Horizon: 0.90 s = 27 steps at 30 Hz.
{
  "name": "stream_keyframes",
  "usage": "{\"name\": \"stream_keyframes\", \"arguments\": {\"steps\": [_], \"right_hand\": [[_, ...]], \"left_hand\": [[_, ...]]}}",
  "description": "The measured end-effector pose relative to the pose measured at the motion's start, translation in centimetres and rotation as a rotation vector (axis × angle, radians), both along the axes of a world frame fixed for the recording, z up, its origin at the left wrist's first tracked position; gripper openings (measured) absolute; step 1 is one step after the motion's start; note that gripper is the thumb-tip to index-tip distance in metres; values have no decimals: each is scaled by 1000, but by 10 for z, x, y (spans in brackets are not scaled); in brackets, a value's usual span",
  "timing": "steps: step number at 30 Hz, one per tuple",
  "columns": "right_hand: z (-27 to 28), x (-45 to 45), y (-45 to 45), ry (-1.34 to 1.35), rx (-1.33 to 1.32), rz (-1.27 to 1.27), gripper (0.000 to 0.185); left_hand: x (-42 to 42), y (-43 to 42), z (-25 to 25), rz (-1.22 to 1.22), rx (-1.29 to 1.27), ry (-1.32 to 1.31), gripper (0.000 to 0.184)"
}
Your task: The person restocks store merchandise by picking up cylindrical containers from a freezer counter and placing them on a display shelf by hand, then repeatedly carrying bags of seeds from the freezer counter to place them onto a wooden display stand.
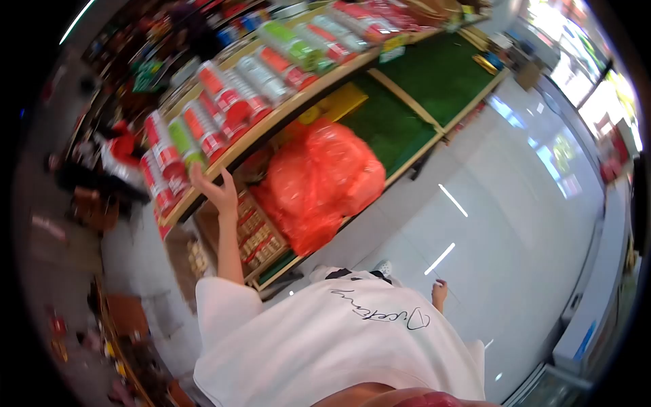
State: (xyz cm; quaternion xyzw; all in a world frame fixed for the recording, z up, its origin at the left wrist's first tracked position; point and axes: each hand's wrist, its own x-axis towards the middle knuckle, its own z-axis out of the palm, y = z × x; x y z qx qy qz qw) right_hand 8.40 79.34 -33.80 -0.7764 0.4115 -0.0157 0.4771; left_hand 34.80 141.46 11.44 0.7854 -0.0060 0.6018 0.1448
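My left hand [215, 190] reaches up to the wooden front edge of a display shelf [271, 122], its thumb and fingers apart. Its fingertips are at the end of a green cylindrical pack [184, 141], and I cannot tell whether they touch it. Around it lie several red and white cylindrical packs [163, 146] in clear wrapping. Below the hand, a box [258, 234] holds rows of small tan and red items, beside a large red plastic bag [325, 180]. My right hand [439, 293] hangs low beside my white shirt, small in view, its fingers partly hidden.
The lower shelf has a green lining [427, 74] and a yellow item [342, 102]. Shiny grey tile floor [502, 203] runs along the right, with a white counter [597, 292] beyond. A person in dark clothes [88, 178] is at the far left, near brown seats.
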Motion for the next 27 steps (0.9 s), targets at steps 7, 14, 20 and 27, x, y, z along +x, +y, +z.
{"name": "stream_keyframes", "arguments": {"steps": [7, 14, 20, 27], "right_hand": [[97, -5, 16, -116, 12, 87, 24], [124, -52, -12, -215, 85, -218, 26], [136, -10, -69, -319, 38, -233, 23], [119, 35, -195, -283, 60, -524, 27]], "left_hand": [[3, -266, -107, -575, -179, 472, 57], [11, -379, -167, -839, -22, 852, 60], [51, -449, -180, -876, -56, 999, 60], [143, -590, -198, -1042, -146, 986, 61]]}}
